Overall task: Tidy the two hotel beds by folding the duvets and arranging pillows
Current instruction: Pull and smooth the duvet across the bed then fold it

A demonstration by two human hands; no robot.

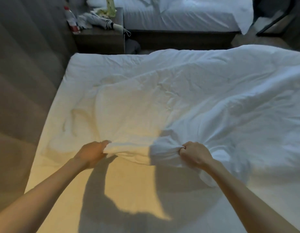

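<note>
duvet (188, 98) lies rumpled over the right and far part of the near bed (99, 190), its near edge bunched up in our two hands while bare sheet shows to the left and close to us. we judge the step in hand to be drawing this edge out so the cover can be folded. to do it well we would keep both grips level, pull evenly so the edge runs straight, and lift a little so the filling does not drag into lumps; a lopsided pull would likely twist the fold.

our left hand (91, 154) has its fingers closed on the left end of the bunched edge, thumb side up, arm reaching in from the near left. our right hand (195, 154) is a tight fist around a gathered wad of the same edge, knuckles toward the left, arm stretched in from the near right. the two hands sit near each other, apart, with a ridge of cloth between them.

beyond, the far bed (188, 15) is unmade too, and a nightstand (99, 37) stands between the beds with a bottle (71, 19) on it.
</note>
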